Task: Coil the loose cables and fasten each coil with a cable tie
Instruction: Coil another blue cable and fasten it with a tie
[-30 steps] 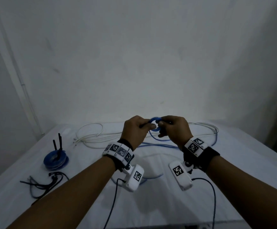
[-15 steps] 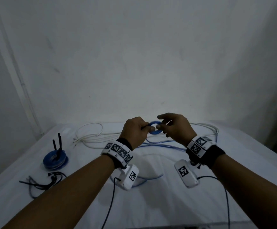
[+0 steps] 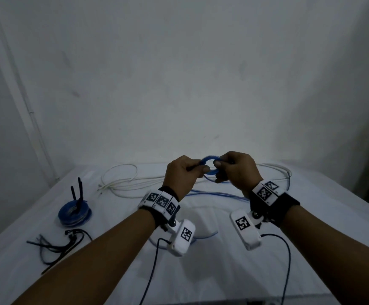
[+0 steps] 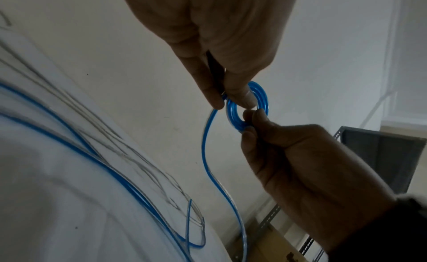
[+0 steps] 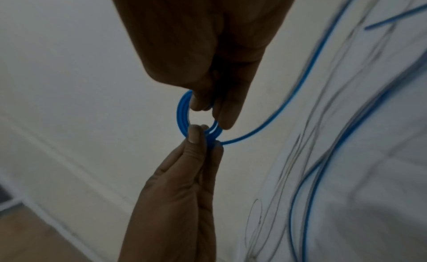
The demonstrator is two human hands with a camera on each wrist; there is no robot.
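A small blue cable coil (image 3: 208, 159) hangs in the air between both hands, above the white-covered table (image 3: 223, 271). My left hand (image 3: 201, 170) pinches the coil's left side and also holds a black cable tie (image 3: 193, 168). My right hand (image 3: 217, 168) pinches the coil's right side. In the left wrist view the coil (image 4: 231, 113) sits between my left hand (image 4: 227, 103) and my right hand (image 4: 248, 123), with the tie (image 4: 211, 63) tucked between thumb and finger. In the right wrist view the coil (image 5: 181, 110) trails a loose blue tail (image 5: 277, 119) down to the table.
Loose blue cable (image 3: 212, 193) and white cable (image 3: 121, 183) lie across the back of the table. A tied blue coil (image 3: 74, 213) with upright black tie ends sits at the left. Spare black ties (image 3: 58, 245) lie near the front left. A dark metal shelf (image 4: 381, 156) stands at the right.
My right hand lifted its fingers off the coil half a second ago and now pinches it again. Both hands sit slightly higher.
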